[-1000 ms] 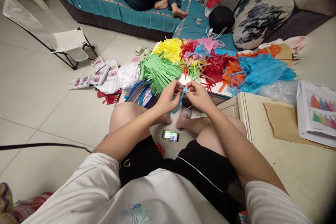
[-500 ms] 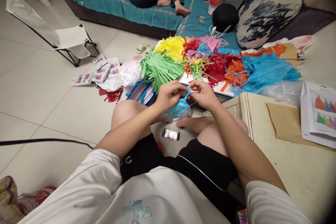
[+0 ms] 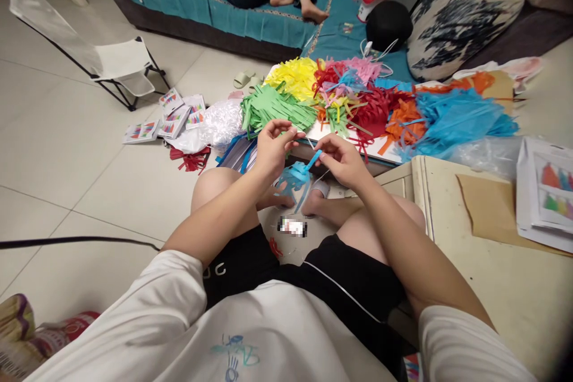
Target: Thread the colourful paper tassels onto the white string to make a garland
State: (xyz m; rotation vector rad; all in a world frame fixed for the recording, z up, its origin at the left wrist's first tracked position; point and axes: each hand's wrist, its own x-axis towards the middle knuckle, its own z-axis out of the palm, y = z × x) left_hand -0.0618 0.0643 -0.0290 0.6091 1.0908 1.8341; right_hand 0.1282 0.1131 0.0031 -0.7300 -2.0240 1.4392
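Note:
I sit cross-legged on the tiled floor. My right hand (image 3: 341,160) pinches the top of a blue paper tassel (image 3: 298,180), whose fringe hangs down over my feet. My left hand (image 3: 274,148) is raised a little to the left, fingers pinched on a thin white thread (image 3: 308,143) that runs toward the tassel's top. Both hands hover just in front of a board (image 3: 385,154) heaped with cut paper fringes: green (image 3: 273,108), yellow (image 3: 293,74), red (image 3: 371,113), orange (image 3: 400,116) and light blue (image 3: 456,119).
A low cream table (image 3: 487,262) with brown paper and printed sheets (image 3: 544,191) stands at my right. Small printed cards (image 3: 172,119), a white bag and red scraps (image 3: 190,161) lie on the floor left. A folding chair (image 3: 96,59) is far left. Another person lies on a teal mattress (image 3: 277,18).
The hands, close together a second ago, have drawn apart: the left has moved up and left with the thread. The blue tassel now hangs from the right hand, fringe loosened downward.

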